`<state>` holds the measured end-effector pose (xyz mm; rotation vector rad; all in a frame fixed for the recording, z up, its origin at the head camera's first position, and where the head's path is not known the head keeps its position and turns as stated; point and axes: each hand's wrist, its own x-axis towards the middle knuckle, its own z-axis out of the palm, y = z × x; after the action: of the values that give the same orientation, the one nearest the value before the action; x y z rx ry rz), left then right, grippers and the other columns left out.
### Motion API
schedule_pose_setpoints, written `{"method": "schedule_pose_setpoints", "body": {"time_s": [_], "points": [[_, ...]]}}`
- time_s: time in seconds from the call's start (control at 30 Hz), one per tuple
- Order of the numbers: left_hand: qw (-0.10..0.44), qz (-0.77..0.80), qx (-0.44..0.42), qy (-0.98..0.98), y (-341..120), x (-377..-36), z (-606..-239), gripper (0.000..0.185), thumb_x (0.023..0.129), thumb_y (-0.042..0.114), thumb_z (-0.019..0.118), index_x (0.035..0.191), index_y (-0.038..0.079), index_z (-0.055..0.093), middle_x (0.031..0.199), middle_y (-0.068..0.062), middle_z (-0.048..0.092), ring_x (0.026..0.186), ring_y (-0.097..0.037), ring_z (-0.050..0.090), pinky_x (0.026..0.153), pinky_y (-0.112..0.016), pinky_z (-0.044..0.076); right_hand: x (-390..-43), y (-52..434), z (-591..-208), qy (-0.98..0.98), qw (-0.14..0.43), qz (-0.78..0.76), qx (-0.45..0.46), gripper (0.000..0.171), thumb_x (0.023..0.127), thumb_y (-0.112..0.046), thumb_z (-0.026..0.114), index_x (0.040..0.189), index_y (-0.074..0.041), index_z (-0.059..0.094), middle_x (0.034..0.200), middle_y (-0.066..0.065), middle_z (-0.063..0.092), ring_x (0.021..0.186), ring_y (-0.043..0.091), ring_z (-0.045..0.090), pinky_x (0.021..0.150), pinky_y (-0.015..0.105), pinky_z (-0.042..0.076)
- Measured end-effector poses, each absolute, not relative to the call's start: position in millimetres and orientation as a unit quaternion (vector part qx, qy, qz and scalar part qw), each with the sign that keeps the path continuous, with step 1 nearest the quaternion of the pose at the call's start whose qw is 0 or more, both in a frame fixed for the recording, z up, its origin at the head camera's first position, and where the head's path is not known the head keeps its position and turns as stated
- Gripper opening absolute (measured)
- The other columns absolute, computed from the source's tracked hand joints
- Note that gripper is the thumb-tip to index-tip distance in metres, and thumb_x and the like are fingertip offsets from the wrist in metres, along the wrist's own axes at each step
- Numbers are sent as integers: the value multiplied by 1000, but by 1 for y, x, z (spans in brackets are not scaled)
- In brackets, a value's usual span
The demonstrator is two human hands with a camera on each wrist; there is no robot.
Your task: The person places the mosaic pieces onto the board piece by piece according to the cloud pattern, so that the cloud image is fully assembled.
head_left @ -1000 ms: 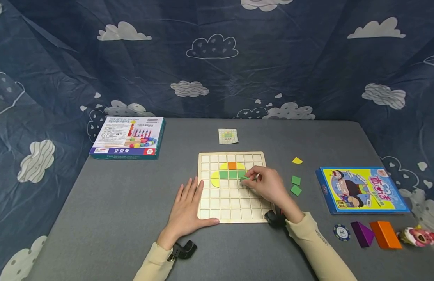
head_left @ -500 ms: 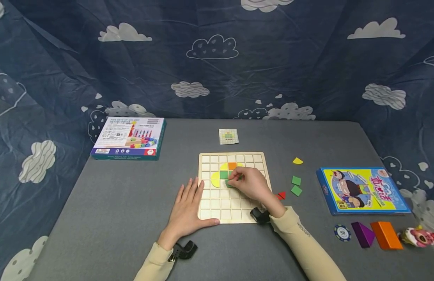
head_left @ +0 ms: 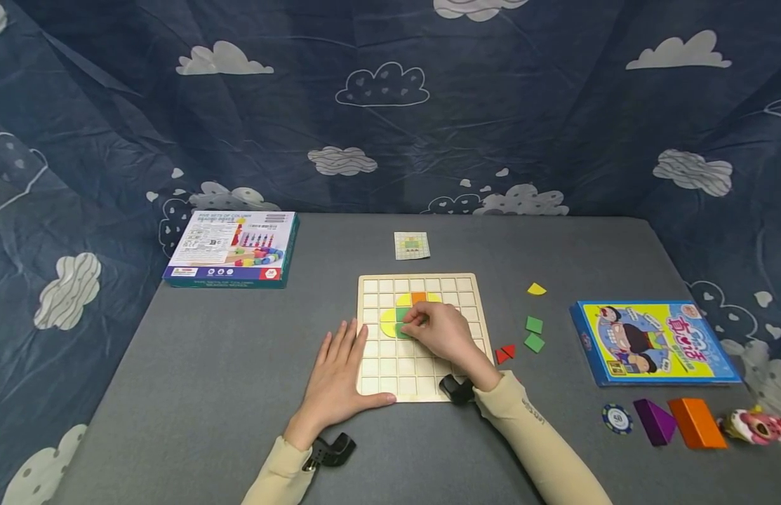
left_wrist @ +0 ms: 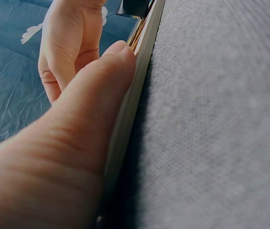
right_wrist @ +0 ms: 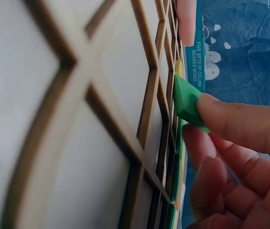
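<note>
A wooden grid board (head_left: 386, 367) lies on the grey table. My right hand (head_left: 441, 330) is over its middle, pinching a green square tile (right_wrist: 187, 101) between thumb and fingertip. In the right wrist view the tile is tilted, one edge right at the grid. My left hand (head_left: 339, 372) lies with fingers spread along the board's left side, its thumb (left_wrist: 118, 59) at the near edge. Yellow rounded pieces (head_left: 388, 323), an orange square (head_left: 418, 297) and a green square (head_left: 402, 313) sit in the grid; my right hand hides part of this group.
A pattern card (head_left: 412, 245) lies beyond the board. Right of it are red triangles (head_left: 505, 353), green squares (head_left: 533, 325) and a yellow piece (head_left: 536, 289). Boxes (head_left: 229, 249) stand far left and right; a chip (head_left: 617, 419), purple block (head_left: 655, 422), orange block (head_left: 696, 423) and figurine (head_left: 753, 425) lie near right.
My right hand has moved left across the board with the green square tile, uncovering the red triangles beside the board. My left hand has stayed in place.
</note>
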<state>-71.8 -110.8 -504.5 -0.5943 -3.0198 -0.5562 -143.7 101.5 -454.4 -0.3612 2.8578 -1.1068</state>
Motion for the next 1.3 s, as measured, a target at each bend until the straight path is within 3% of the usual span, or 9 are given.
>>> {"method": "schedule_pose_setpoints", "body": {"time_s": [0.9,1.13,1.3], "points": [[5,-176,-187,-966,-112,-71,-503,119,70,84,50,152,7,14,157,-12,8,143,-24,0,113,-41,-3,-146,103,-454,946,21,-298,-125,8,78,-18,77,73,-20,71,65,-12,57,58,8,49,54,29,39],[5,-173,-188,-967,-111,-71,-504,119,70,86,46,153,8,13,157,-11,8,143,-24,0,113,-41,-3,-144,116,-452,936,46,-323,-135,6,80,-22,77,77,-20,71,68,-11,58,61,9,51,58,30,41],[5,-174,-189,-966,-111,-71,-504,119,69,86,46,153,7,13,157,-11,8,143,-24,0,113,-40,-3,-142,134,-449,931,33,-338,-135,6,81,-22,76,79,-18,72,69,-10,59,60,10,50,55,29,39]]}}
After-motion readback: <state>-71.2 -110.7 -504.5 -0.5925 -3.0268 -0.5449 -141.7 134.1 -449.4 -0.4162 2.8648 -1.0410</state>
